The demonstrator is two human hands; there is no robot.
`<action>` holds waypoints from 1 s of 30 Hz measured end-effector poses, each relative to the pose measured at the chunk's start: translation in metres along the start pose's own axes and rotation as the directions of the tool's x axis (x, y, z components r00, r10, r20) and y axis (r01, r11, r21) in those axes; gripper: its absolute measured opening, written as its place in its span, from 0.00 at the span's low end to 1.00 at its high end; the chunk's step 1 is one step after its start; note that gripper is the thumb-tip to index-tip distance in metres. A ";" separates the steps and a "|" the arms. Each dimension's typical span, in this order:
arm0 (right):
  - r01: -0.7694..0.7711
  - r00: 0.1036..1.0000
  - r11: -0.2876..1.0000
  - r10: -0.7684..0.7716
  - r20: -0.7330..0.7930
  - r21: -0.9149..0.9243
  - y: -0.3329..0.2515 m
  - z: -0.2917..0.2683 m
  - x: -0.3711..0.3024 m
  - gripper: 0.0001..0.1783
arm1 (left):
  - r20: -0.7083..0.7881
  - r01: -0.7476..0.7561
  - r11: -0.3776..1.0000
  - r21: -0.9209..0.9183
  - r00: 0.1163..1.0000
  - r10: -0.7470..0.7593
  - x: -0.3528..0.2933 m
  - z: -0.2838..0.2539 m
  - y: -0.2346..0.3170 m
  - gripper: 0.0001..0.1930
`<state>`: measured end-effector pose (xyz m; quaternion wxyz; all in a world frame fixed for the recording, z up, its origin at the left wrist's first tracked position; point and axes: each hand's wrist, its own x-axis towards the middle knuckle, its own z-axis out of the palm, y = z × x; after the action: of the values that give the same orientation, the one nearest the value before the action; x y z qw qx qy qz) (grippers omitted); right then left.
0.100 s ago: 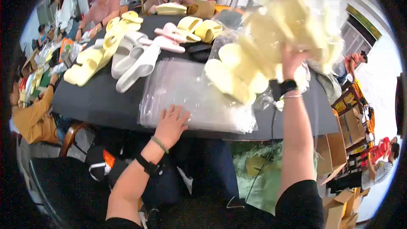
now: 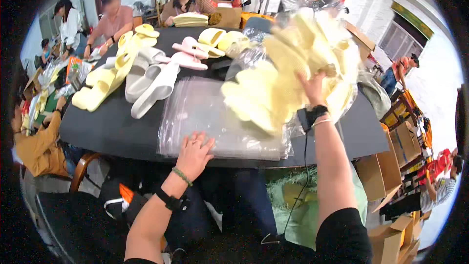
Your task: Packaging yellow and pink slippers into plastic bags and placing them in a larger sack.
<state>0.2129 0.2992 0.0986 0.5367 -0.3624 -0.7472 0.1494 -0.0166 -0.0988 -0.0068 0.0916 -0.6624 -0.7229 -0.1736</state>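
My left hand lies flat with fingers spread on the near edge of a stack of clear plastic bags. Over to the right, my right hand reaches into a heap of pale yellow slippers, its fingers closed around a yellow slipper. Motion blurs much of the heap, and the fingertips are partly hidden by it. Several of these slippers stand tilted against each other, with clear plastic film around those on the right.
Grey slippers, pink slippers and more yellow slippers lie on the dark table. Co-workers sit across and to the left. Open cardboard boxes stand at the right, and a black cable hangs over the table's front edge.
My right hand has moved left and nearer, and the heap of yellow slippers has shifted left with it. My left hand stays on the plastic bags.
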 end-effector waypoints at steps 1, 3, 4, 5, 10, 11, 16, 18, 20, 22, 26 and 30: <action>-0.070 0.995 0.997 0.067 0.071 0.041 -0.004 -0.004 -0.003 0.56 | 0.002 0.002 1.000 -0.011 1.000 -0.002 0.003 -0.002 0.001 0.27; -0.203 0.975 0.942 0.167 0.148 0.268 -0.016 -0.020 0.010 0.52 | 0.012 -0.022 0.999 -0.027 1.000 0.022 0.008 -0.008 0.002 0.27; -0.343 0.933 0.816 0.241 0.265 0.465 -0.022 -0.031 0.014 0.48 | 0.041 -0.005 1.000 -0.024 0.999 0.006 0.010 -0.010 0.004 0.28; -0.527 0.848 0.733 0.416 0.329 0.431 -0.028 -0.044 0.027 0.40 | 0.071 0.012 1.000 -0.020 0.997 -0.011 0.011 -0.012 0.005 0.28; -0.747 0.609 0.655 0.610 0.507 0.110 -0.016 -0.129 0.073 0.37 | 0.132 0.003 0.999 -0.046 0.991 0.003 0.020 -0.020 0.007 0.27; -0.728 0.619 0.684 0.631 0.467 0.041 -0.016 -0.141 0.073 0.37 | 0.146 0.016 0.999 -0.035 0.989 -0.011 0.020 -0.022 0.008 0.27; -0.635 0.772 0.767 0.626 0.109 0.093 -0.004 -0.175 0.072 0.35 | 0.198 0.018 1.000 -0.025 0.980 -0.013 0.023 -0.029 0.010 0.28; -0.565 0.824 0.824 0.564 -0.052 -0.026 0.023 -0.197 0.073 0.35 | 0.210 -0.005 0.999 -0.033 0.978 0.012 0.026 -0.026 0.007 0.28; -0.607 0.794 0.792 0.603 -0.075 -0.055 0.041 -0.221 0.067 0.31 | 0.217 -0.013 0.999 -0.047 0.976 0.023 0.025 -0.026 0.002 0.29; -0.570 0.819 0.789 0.568 -0.081 -0.230 0.069 -0.244 0.056 0.27 | 0.203 -0.027 0.997 -0.078 0.978 0.043 0.023 -0.029 0.002 0.30; -0.349 0.921 0.818 0.210 -0.328 -0.456 0.106 -0.257 0.020 0.36 | 0.167 -0.045 0.994 -0.096 0.984 0.060 0.021 -0.024 -0.003 0.30; -0.469 0.882 0.830 0.419 -0.218 -0.302 0.102 -0.259 -0.006 0.52 | 0.172 -0.050 0.995 -0.089 0.983 0.065 0.022 -0.024 0.000 0.31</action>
<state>0.4887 0.3230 0.1299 0.4669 -0.6243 -0.6165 0.1104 -0.0216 -0.0871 0.0236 0.0045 -0.6990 -0.7008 -0.1425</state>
